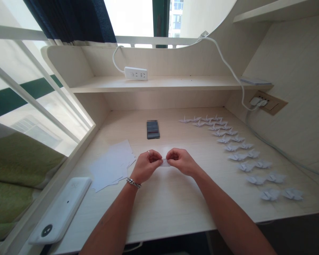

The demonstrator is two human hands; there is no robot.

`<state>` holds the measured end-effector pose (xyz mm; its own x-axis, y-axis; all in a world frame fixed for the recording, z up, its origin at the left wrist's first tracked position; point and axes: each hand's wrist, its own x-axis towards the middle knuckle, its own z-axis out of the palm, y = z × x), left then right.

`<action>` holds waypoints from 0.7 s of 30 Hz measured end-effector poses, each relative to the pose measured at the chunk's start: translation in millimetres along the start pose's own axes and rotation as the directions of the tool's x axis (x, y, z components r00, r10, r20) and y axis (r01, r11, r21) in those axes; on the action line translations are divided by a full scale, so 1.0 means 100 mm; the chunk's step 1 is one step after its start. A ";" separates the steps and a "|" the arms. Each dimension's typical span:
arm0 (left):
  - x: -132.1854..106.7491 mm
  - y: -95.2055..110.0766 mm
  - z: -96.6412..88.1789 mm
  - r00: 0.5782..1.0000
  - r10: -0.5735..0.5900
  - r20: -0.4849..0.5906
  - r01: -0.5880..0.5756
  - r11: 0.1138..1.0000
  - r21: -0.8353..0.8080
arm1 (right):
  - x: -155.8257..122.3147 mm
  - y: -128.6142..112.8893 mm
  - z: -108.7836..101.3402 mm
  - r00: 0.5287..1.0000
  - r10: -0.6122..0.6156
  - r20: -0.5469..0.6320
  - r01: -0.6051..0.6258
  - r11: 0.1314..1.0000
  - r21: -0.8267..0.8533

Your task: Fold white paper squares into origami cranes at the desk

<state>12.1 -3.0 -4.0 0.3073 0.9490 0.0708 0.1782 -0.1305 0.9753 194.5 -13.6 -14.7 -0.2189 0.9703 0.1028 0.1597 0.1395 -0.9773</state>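
Note:
A small piece of folded white paper point(164, 163) is pinched between my two hands over the middle of the desk. My left hand point(146, 165) grips its left side with thumb and fingertips. On the opposite side, my right hand point(181, 161) holds it the same way. Most of the paper is hidden behind my fingers, so its exact fold cannot be made out. To the left lies a loose stack of white paper sheets point(110, 164). Several folded white paper cranes point(238, 156) stand in rows along the right of the desk.
A dark, blurred-out phone-like object point(152, 129) lies beyond my hands. A long white device point(62, 209) sits at the front left. On the shelf point(170, 83) rests a white power strip point(135, 73). Cables hang by the wall socket point(271, 102) at right.

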 end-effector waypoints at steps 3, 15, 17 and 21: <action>0.01 -0.02 -0.03 1.000 -0.025 -0.007 0.025 0.999 -0.025 | 0.01 0.02 -0.03 1.000 0.026 0.012 -0.027 0.997 0.069; 0.02 -0.03 -0.04 0.999 -0.048 -0.014 0.047 0.996 -0.078 | 0.06 0.13 -0.05 0.995 0.029 -0.098 -0.014 0.988 0.152; 0.03 -0.05 -0.04 0.997 -0.055 -0.058 0.051 0.996 -0.077 | 0.05 0.11 -0.04 0.968 -0.009 -0.250 0.024 0.998 0.055; 0.07 -0.13 -0.01 0.976 -0.043 -0.212 0.035 0.999 -0.040 | -0.01 0.01 0.03 0.830 -0.227 -0.509 0.077 0.951 -0.299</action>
<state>10.5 5.3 -16.3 0.0939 0.9930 0.0720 0.1514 -0.0857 0.9847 191.6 -15.0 -16.7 0.2725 0.8742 0.4019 0.4225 0.2665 -0.8663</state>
